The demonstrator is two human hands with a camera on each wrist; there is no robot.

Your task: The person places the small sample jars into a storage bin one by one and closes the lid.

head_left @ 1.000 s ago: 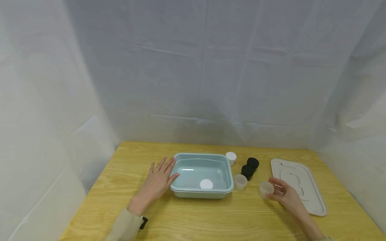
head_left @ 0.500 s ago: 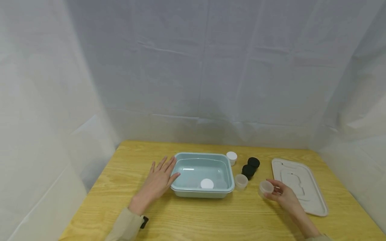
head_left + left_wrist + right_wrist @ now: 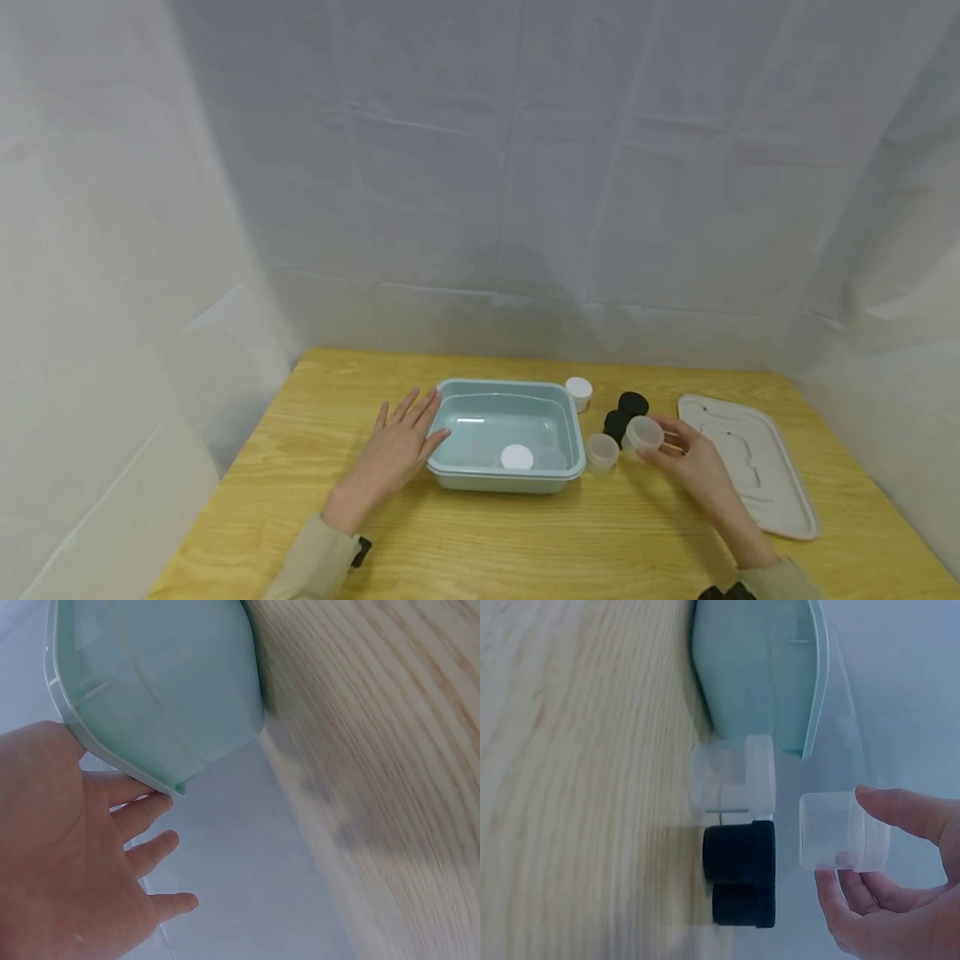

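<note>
My right hand pinches a small clear plastic jar between thumb and fingers and holds it above the table, beside two black jars. In the right wrist view the same clear jar sits in my fingertips, off the wood. My left hand lies flat and open on the table, fingers against the left wall of a pale green tub. The left wrist view shows that tub touching my fingers. A white-lidded jar sits inside the tub.
Another clear jar stands by the tub's right corner, with a white-lidded jar behind it. A flat pale lid lies at the right of the wooden table. White cloth walls close in the back and sides.
My right hand has lifted the clear jar off the table and carried it left and away from me, toward the black jars. The left hand has stayed put.
</note>
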